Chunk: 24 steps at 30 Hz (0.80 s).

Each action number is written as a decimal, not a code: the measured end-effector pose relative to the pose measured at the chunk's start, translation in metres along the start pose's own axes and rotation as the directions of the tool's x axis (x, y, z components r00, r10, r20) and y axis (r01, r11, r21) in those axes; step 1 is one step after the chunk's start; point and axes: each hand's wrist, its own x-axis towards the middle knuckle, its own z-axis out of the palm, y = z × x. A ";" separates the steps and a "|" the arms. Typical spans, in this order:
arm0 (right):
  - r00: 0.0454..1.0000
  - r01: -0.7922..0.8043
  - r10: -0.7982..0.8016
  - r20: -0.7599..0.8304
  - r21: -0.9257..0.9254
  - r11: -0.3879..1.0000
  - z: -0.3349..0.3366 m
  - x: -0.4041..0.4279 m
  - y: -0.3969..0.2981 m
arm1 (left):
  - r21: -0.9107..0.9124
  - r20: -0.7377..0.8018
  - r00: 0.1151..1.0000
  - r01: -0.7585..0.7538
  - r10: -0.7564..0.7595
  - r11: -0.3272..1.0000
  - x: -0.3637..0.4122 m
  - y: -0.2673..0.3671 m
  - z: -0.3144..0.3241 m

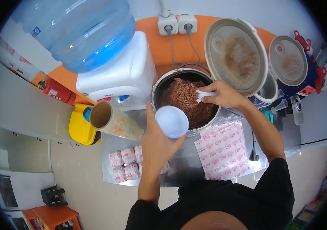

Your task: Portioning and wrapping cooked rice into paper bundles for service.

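Observation:
My left hand (159, 146) grips a small white bowl (172, 121) just over the near rim of a rice cooker (188, 132). The inside of the bowl looks bare. Brown cooked rice (182, 93) is heaped within the cooker's dark pot. With my right hand (224, 95) I hold a white rice paddle (205, 95), its blade partly hidden in the rice. Behind the right hand, the cooker's lid (235, 57) stands raised, with brown stains on its inner face.
Several paper-wrapped packets (128, 155) sit in rows on the metal table (186, 161). Printed wrapping sheets (224, 152) lie at right. Left of the cooker are a tall cylinder (126, 125) and a water dispenser (117, 72). A second cooker (268, 87) stands open; a plug (254, 155) lies on the table.

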 end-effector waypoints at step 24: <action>0.940 0.134 -0.328 -0.099 -0.774 0.619 0.015 -0.044 -0.089 | -0.062 0.079 0.997 0.000 0.005 0.998 0.059 0.001 0.053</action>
